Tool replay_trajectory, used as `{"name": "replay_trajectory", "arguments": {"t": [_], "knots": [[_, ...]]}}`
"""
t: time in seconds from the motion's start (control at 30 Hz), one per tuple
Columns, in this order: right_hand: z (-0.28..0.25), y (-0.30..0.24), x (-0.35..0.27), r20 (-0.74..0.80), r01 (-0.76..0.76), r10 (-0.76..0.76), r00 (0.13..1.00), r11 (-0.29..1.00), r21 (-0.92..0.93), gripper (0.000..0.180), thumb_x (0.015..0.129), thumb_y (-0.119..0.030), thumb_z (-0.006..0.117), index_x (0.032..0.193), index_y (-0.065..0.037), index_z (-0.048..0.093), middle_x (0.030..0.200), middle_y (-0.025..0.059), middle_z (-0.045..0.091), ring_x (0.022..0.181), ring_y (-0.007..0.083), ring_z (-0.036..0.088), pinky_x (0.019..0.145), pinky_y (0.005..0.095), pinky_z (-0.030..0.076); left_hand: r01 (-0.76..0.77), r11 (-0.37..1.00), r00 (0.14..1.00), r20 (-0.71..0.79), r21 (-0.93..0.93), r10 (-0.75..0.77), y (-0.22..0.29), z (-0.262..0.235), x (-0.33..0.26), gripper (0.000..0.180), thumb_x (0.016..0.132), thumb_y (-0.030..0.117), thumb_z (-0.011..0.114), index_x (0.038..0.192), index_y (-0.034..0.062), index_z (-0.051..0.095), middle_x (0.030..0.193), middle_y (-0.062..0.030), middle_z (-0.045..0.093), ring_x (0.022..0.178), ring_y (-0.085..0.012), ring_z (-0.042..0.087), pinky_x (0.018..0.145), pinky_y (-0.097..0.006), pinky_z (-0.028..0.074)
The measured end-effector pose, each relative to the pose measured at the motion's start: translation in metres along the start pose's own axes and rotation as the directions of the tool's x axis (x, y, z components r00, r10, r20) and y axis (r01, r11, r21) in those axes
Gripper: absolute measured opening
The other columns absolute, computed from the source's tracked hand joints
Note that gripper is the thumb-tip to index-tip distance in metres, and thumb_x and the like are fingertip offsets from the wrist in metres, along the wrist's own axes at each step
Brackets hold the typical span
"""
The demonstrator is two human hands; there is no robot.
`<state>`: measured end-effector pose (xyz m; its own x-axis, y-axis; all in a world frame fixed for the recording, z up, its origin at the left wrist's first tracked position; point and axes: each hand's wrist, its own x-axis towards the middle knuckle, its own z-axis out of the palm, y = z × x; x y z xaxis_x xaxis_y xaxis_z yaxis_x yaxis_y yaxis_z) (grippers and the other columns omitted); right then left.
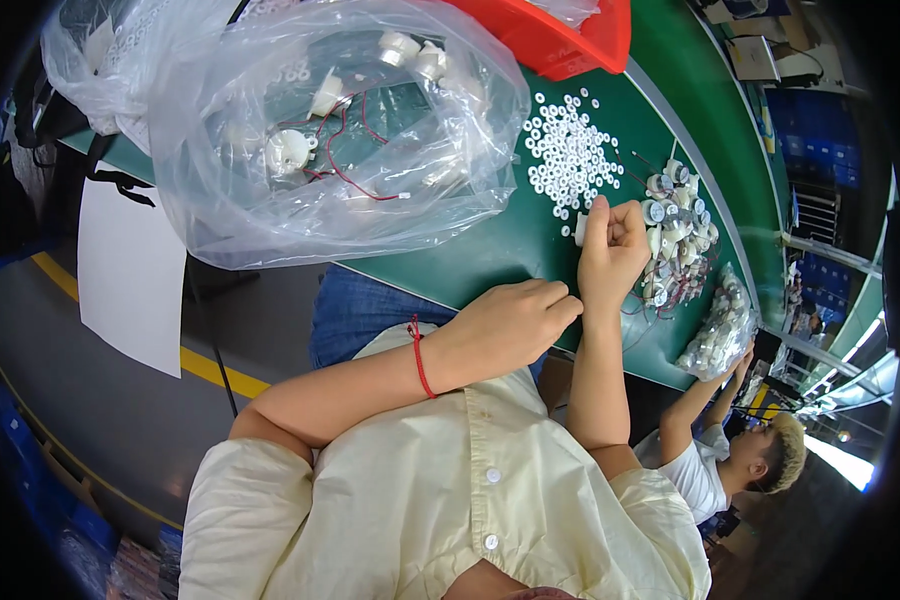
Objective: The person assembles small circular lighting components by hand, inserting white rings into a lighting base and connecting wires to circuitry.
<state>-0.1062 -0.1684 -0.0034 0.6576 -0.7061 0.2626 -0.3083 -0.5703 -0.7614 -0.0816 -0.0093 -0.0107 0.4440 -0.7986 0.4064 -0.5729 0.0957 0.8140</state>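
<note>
White rings [570, 140] lie in a loose, scattered heap on the green worktop [500, 250], far of the right hand [615, 250] and near of a red bin [580, 45]. To the right of them sits a pile of white parts with red wires [680, 240], partly under clear plastic.

The right hand is raised near the left edge of that pile. Its fingers are curled in toward the palm, while the thumb points away from the body. A small white piece [580, 230] shows just left of the thumb; whether the hand has hold of it or only lies beside it, I cannot tell.

The left hand [530, 315] reaches across from the left, a red cord bracelet [420, 360] on its wrist. Its fingers are bent and drawn close together, their tips just beside the right wrist. The back of the hand hides the grip, so I cannot tell whether anything is in it.

On the left stands a large clear bag [195, 150], its mouth wide, with several white parts and red wires inside. At the right edge of the worktop, a co-worker's hand [742, 365] is at a filled clear bag [720, 325] of white parts.
</note>
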Motion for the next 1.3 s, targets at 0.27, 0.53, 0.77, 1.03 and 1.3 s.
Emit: {"name": "replay_trajectory", "arguments": {"t": [0.27,0.53,0.77,1.03,1.3], "knots": [[0.007,-0.006,0.000,-0.016,0.082,-0.084,0.996,0.992,-0.093,0.035,0.087,-0.003,0.063,0.063,-0.005,0.037,0.049,-0.0041,0.037,0.046,-0.0001,0.032,0.042,0.0220,0.021,0.004,0.998,1.000,0.017,-0.060,-0.003,-0.003,-0.002,-0.003,0.014,0.083,0.006,0.063,0.097,0.0031,0.060,0.079,-0.0063,0.054,0.075,-0.0211,0.061,0.069,-0.032,0.052],[0.008,-0.001,0.000,-0.045,0.102,-0.112,0.993,0.979,-0.179,0.034,0.083,-0.002,0.064,0.063,-0.005,0.036,0.050,-0.0033,0.033,0.048,0.0008,0.028,0.042,0.0232,0.020,-0.001,0.994,1.000,0.031,-0.107,0.004,-0.004,-0.002,-0.004,0.012,0.080,0.004,0.061,0.091,0.0022,0.057,0.081,-0.0084,0.055,0.078,-0.0232,0.062,0.071,-0.034,0.052],[0.006,-0.007,0.002,0.054,0.269,-0.265,0.963,0.918,-0.292,0.026,0.082,-0.001,0.063,0.068,-0.004,0.041,0.051,0.0054,0.040,0.042,0.0109,0.037,0.041,0.0280,0.034,0.001,0.993,1.000,0.014,-0.119,0.000,-0.005,0.001,-0.003,0.009,0.085,0.006,0.062,0.093,0.0036,0.058,0.078,-0.0073,0.053,0.074,-0.0224,0.061,0.068,-0.034,0.051],[0.007,-0.015,0.011,0.193,0.496,-0.457,0.868,0.796,-0.347,0.020,0.073,0.001,0.065,0.067,-0.003,0.046,0.053,0.0110,0.052,0.042,0.0245,0.053,0.042,0.0325,0.042,0.007,0.996,0.999,0.033,-0.091,-0.004,-0.004,-0.003,0.000,0.008,0.084,0.006,0.062,0.091,0.0032,0.060,0.077,-0.0071,0.054,0.074,-0.0220,0.061,0.067,-0.034,0.052],[0.008,-0.002,0.011,0.154,0.477,-0.452,0.879,0.833,-0.281,0.019,0.076,0.000,0.065,0.069,-0.003,0.047,0.055,0.0116,0.053,0.044,0.0252,0.055,0.044,0.0340,0.044,0.004,0.999,0.996,0.086,-0.046,0.000,-0.001,-0.004,0.000,0.010,0.084,0.006,0.062,0.094,0.0031,0.063,0.080,-0.0073,0.057,0.075,-0.0222,0.062,0.069,-0.033,0.053]]}}
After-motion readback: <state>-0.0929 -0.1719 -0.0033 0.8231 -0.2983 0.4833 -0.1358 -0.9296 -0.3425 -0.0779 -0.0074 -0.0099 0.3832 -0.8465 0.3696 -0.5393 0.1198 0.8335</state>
